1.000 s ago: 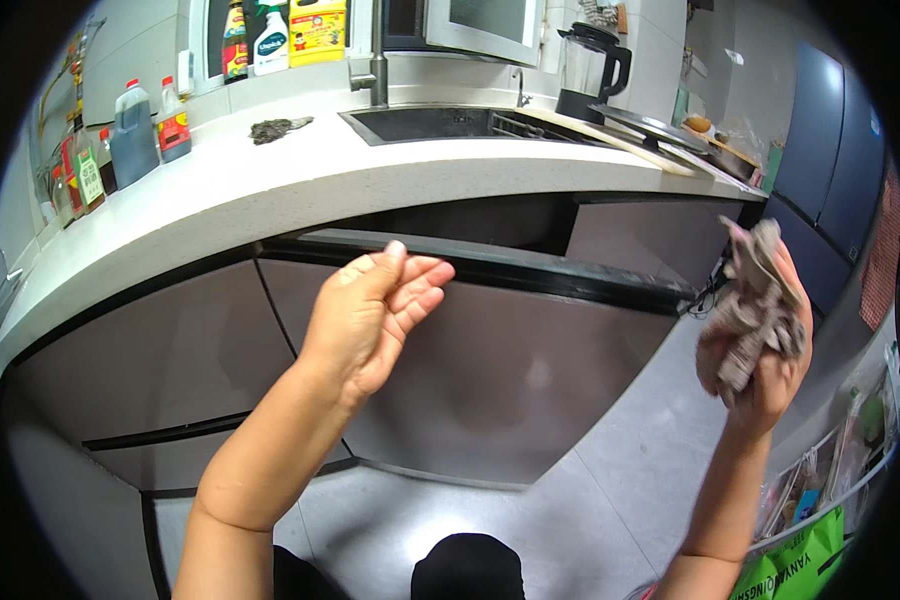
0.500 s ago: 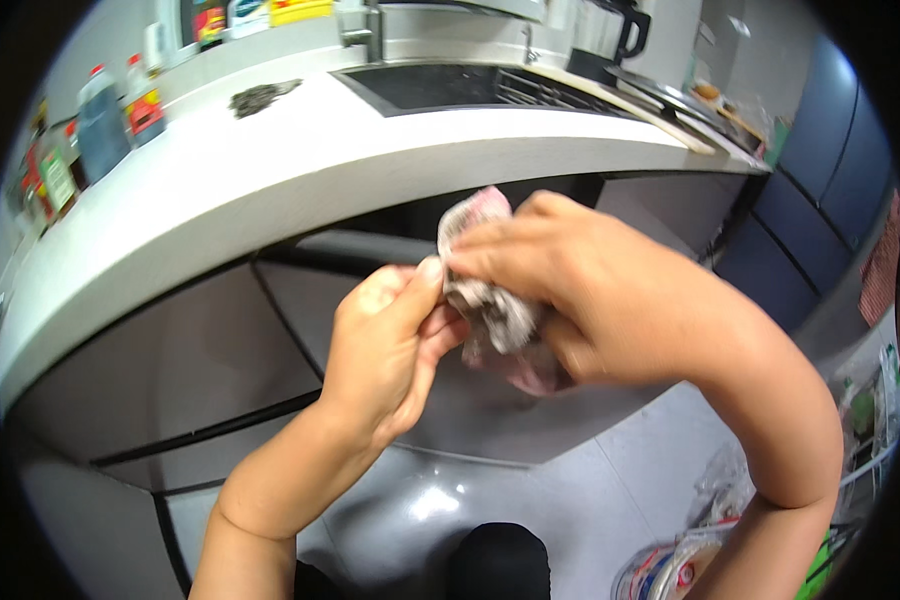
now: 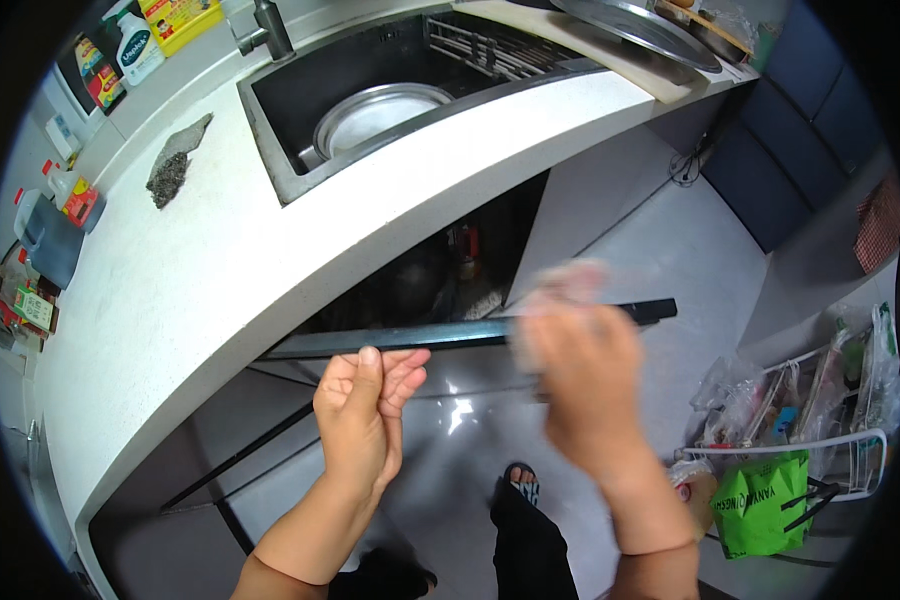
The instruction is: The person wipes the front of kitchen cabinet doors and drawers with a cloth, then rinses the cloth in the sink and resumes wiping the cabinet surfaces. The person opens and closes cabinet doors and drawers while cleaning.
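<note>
My right hand (image 3: pixel 585 390), smeared by motion, is closed around a crumpled pinkish-grey cloth (image 3: pixel 562 292). The cloth is over the dark top edge of an open cabinet door (image 3: pixel 450 335) below the counter. My left hand (image 3: pixel 362 415) is at that same edge, further left. Its thumb points up and its fingers are loosely bent and apart, with nothing visible in them; whether it touches the door I cannot tell. Behind the door, the dark cabinet interior (image 3: pixel 410 275) shows a few items too dim to make out.
Above the cabinet, a white counter (image 3: pixel 210 270) carries a black sink (image 3: pixel 295 110) with a round metal pan (image 3: pixel 385 118) inside. A dark scrubber (image 3: pixel 170 180) lies left of the sink, with bottles (image 3: pixel 50 235) beyond. A white rack (image 3: pixel 850 480) and a green bag (image 3: pixel 765 505) stand at right.
My hands have come apart: the left has let go of the cloth, and the right has carried it to the door's edge. The view has shifted, showing more of the sink and floor.
</note>
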A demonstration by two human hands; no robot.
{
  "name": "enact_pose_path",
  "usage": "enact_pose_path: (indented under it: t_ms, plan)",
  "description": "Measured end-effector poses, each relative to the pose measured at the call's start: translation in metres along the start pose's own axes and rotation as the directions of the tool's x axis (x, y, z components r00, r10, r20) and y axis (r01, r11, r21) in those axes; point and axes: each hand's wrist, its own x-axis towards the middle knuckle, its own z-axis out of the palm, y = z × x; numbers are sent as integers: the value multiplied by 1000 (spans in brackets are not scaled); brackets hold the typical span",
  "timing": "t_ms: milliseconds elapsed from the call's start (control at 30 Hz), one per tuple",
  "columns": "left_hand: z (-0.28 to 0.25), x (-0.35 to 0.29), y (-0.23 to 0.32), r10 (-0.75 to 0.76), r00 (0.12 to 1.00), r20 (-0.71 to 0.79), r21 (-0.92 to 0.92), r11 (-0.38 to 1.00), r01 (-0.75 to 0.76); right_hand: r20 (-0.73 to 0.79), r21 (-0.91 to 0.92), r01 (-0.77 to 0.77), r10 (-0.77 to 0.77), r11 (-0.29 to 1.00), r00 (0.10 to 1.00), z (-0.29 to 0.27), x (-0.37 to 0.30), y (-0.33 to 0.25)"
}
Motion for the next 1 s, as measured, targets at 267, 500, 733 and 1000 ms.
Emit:
enact_pose_path:
  t_ms: [267, 500, 733, 1000]
  plan:
    - [12, -12, 7, -101, 988, -113, -30, 995, 98, 75, 47, -133, 129, 990, 989, -6, -4, -26]
    - [10, -27, 17, -225, 966, -126, -13, 974, 225, -56, -113, -354, 350, 928, 935, -98, -98, 61]
    - [-15, -49, 17, -313, 949, -39, -135, 943, 306, 343, 543, 14, -237, 840, 909, -109, 12, -21]
    - [-25, -123, 46, -394, 891, -224, -166, 917, 364, 258, 619, 318, -569, 718, 781, 14, 62, -145]
